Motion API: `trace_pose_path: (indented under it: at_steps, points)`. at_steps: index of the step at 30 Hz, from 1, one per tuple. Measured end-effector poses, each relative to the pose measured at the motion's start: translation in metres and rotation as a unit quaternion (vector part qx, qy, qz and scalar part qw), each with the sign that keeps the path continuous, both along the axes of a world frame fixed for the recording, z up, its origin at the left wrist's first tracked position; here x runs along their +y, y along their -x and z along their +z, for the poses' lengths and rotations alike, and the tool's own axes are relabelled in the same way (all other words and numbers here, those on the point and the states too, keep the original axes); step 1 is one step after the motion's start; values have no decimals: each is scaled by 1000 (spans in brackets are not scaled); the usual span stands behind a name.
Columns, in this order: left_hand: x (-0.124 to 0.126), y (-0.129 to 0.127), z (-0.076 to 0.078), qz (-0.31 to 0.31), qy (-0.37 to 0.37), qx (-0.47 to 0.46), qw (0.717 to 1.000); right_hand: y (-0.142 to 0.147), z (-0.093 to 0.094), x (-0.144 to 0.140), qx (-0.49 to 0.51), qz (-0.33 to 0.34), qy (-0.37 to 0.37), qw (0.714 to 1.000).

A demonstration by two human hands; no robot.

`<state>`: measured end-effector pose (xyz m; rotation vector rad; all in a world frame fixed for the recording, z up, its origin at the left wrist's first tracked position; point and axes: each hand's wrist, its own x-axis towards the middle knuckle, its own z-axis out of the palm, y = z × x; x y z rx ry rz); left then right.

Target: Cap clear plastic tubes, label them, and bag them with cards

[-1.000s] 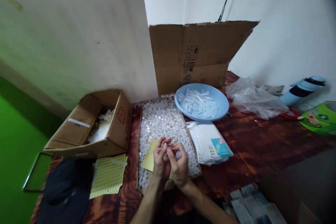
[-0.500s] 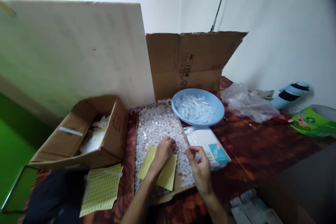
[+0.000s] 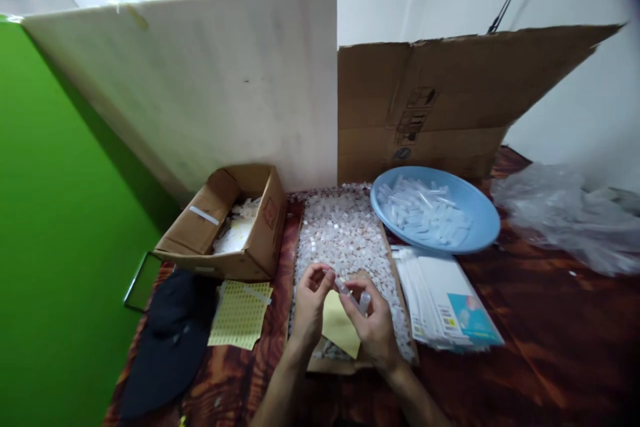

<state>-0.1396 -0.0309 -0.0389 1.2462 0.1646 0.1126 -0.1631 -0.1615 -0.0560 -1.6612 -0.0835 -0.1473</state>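
Both hands met over the near end of the cardboard tray (image 3: 395, 280) of small white caps (image 3: 345, 233). The right hand (image 3: 373, 327) pinched a clear plastic tube (image 3: 353, 293) between thumb and fingers. The left hand (image 3: 310, 303) pinched the tube's far end. A yellow sheet (image 3: 340, 330) lay beneath.

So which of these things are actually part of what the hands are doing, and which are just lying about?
In use:
left hand
right hand
small clear tube
tray of white caps
yellow sheet
blue basin of tubes

Lying about:
black cap
plastic bag
cardboard box
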Motion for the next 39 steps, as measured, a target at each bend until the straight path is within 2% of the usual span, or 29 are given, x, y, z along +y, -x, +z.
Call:
trace_pose_path:
  at_steps: [2, 5, 9, 11, 15, 17, 19, 22, 24, 27, 28, 30, 31, 33, 35, 37, 39]
  points:
    - [6, 2, -1, 2, -2, 1, 1000, -2, 1, 3, -5, 12, 15, 1000]
    - [17, 2, 2, -45, -43, -11, 998, -3, 4, 2, -18, 6, 11, 1000]
    - [25, 2, 7, -114, -74, -17, 991, -4, 5, -1, 40, 14, -78, 996]
    - [23, 3, 8, -134, -77, -16, 988, -5, 2, -2, 109, 11, -150, 982]
    - [17, 4, 9, -159, -91, -19, 983, -7, -2, -1, 214, 12, -302, 929]
    - [14, 4, 10, -161, -73, -19, 984, -7, -1, 0, 239, 23, -341, 909]
    - [13, 5, 9, -157, -38, -16, 987, -6, 0, 2, 245, 26, -354, 902]
    - [13, 8, 7, -156, -19, -14, 987, -3, -1, 2, 236, 0, -336, 912]
    - [14, 11, 6, -149, -37, -20, 988, -1, -2, -1, 207, -17, -286, 935]
    - [19, 12, 4, -100, -64, -29, 992, 1, -1, -10, 95, 3, -122, 988]
    - [21, 12, 4, -77, -69, -31, 994, 2, 0, -13, 42, 14, -58, 997]
    - [24, 11, 3, -41, -74, -33, 996, 2, 1, -17, -54, 25, 38, 998]
    - [25, 11, 3, -32, -74, -31, 996, 2, 0, -17, -83, 23, 62, 994]
    - [27, 12, 5, -36, -63, -22, 997, 2, -2, -15, -75, 15, 59, 995]
    - [28, 12, 8, -59, -43, -7, 997, 2, -5, -11, 2, 29, -4, 1000]
    - [29, 12, 10, -74, -30, 4, 997, 2, -6, -7, 87, 61, -83, 991]
    - [30, 12, 9, -58, -29, 4, 998, 1, -4, -4, 110, 68, -114, 985]
